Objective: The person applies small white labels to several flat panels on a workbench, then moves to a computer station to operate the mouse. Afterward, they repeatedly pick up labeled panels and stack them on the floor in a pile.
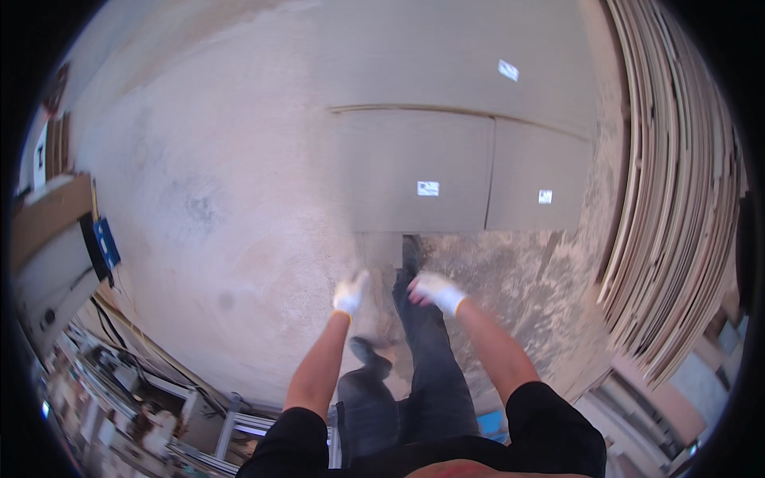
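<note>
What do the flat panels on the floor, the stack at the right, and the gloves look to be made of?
Panels: likely fibreboard or laminated board, with a matte, grainless grey-beige face and small labels. Stack: thin wood-based sheets, with pale layered edges. Gloves on left hand and right hand: probably white knit fabric; blur hides the texture.

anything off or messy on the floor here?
Nothing damaged or spilled. The flat panels lie squarely together on the dusty floor; stacked boards lean at the right. Both gloved hands, left hand and right hand, are empty.
</note>
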The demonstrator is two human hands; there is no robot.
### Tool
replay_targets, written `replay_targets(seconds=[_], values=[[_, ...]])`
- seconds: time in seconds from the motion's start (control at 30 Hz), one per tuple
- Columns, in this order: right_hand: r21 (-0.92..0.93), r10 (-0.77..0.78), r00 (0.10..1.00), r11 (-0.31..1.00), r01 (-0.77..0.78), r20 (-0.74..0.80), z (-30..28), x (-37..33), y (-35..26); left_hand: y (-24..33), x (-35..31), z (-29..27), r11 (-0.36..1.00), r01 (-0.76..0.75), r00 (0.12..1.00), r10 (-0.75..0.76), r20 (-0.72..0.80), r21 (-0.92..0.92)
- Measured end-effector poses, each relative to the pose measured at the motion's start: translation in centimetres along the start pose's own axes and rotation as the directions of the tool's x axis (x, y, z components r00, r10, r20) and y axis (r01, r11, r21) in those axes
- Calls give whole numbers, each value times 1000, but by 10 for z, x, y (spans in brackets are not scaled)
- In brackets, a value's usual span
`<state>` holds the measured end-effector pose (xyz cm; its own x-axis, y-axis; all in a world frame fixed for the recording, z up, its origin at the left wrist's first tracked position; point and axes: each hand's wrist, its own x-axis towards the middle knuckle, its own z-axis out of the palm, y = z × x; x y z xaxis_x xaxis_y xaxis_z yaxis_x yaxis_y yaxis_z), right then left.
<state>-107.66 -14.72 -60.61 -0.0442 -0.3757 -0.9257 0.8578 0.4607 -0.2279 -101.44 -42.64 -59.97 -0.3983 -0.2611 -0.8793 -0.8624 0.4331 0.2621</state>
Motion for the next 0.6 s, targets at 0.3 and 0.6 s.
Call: replay_targets(seconds=[0.3,0.6], values=[[-409,-421,743,887,215,-520,200,-42,-65,-24,-199,-97,57,450,792,436,428,-891],[-434,-350,854,748,502,385,652,-148,-163,-341,-278,-355,-443,205,872,487,-42,-873]])
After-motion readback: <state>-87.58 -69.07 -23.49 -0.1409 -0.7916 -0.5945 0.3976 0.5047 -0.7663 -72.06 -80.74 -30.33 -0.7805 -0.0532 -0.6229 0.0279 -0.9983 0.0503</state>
